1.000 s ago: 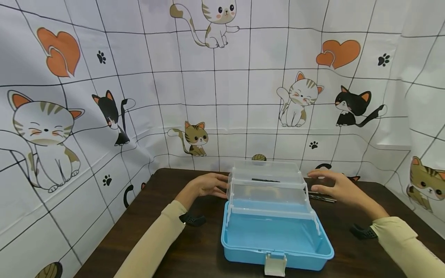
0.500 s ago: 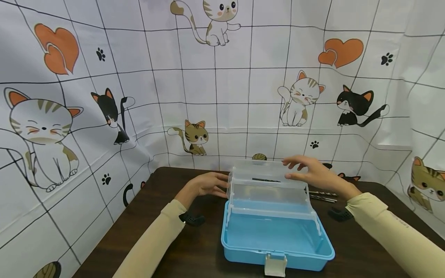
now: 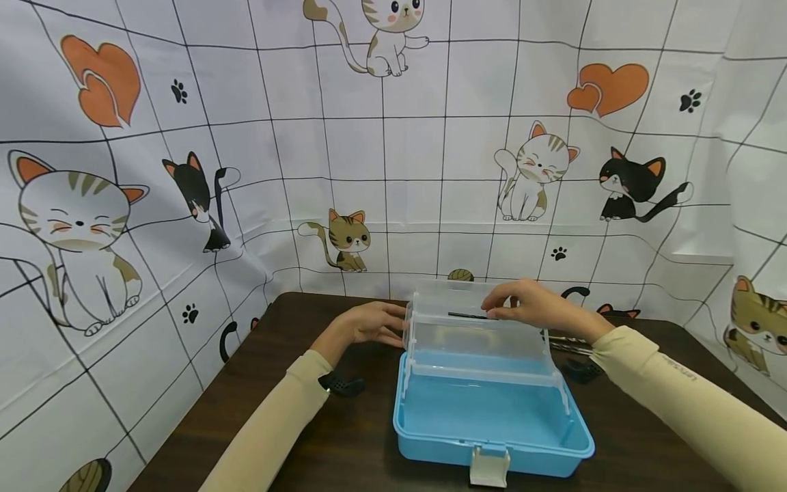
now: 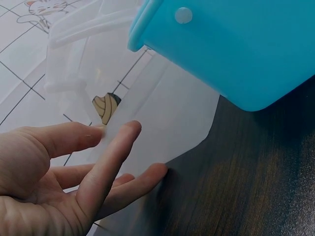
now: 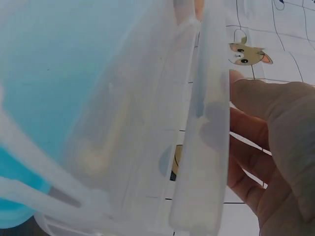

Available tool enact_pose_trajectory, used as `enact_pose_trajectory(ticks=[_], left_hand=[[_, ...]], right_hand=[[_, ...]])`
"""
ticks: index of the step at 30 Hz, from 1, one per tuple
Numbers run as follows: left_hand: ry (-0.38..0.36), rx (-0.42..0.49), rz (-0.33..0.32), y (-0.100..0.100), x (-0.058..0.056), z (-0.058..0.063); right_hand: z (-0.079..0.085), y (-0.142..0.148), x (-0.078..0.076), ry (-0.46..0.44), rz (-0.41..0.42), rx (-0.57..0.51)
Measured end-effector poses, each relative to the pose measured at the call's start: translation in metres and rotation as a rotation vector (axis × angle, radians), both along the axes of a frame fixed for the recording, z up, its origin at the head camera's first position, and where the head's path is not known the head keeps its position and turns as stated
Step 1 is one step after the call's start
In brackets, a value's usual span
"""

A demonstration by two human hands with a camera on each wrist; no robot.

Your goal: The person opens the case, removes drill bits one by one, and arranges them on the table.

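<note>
A light blue toolbox (image 3: 492, 459) stands on the dark table with its translucent tray (image 3: 479, 342) raised at the back. In the upper part of the tray lies a thin dark drill bit (image 3: 466, 316). My right hand (image 3: 530, 304) reaches over the tray and pinches the bit's right end between thumb and fingers. In the right wrist view the fingertips are blurred behind the translucent plastic. My left hand (image 3: 371, 322) is at the tray's left side, its loosely extended fingers (image 4: 110, 167) right against the clear plastic.
Several silver drill bits (image 3: 568, 345) lie on the table right of the toolbox, partly under my right wrist. A white latch (image 3: 489, 468) hangs at the box's front. Behind the table (image 3: 246, 403) hangs a white sheet with cat prints (image 3: 406, 171).
My right hand has moved left from beside the toolbox to over the raised tray, and its fingers have closed at the drill bit. My left hand stays at the tray's side.
</note>
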State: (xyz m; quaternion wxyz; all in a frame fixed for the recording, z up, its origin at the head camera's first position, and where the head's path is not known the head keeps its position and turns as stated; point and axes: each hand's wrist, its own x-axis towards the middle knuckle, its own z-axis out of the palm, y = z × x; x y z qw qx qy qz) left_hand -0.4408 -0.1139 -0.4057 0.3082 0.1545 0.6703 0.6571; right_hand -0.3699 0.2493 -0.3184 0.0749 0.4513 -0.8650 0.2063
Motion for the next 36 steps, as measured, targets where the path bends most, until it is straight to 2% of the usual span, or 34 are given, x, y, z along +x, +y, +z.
enact_pose_trajectory(ticks=[8, 14, 23, 36], left_hand=[[0.0, 0.005, -0.003, 0.001, 0.0, 0.001], [-0.007, -0.001, 0.001, 0.001, -0.001, -0.001], [0.006, -0.002, 0.0, 0.001, 0.003, -0.003], [0.012, -0.004, -0.001, 0.001, 0.003, -0.002]], right_hand=[[0.01, -0.005, 0.001, -0.061, 0.024, 0.057], [0.012, -0.008, -0.003, -0.097, 0.052, 0.086], [0.012, -0.019, -0.007, -0.052, 0.091, 0.157], [0.012, -0.021, -0.008, -0.132, 0.108, 0.127]])
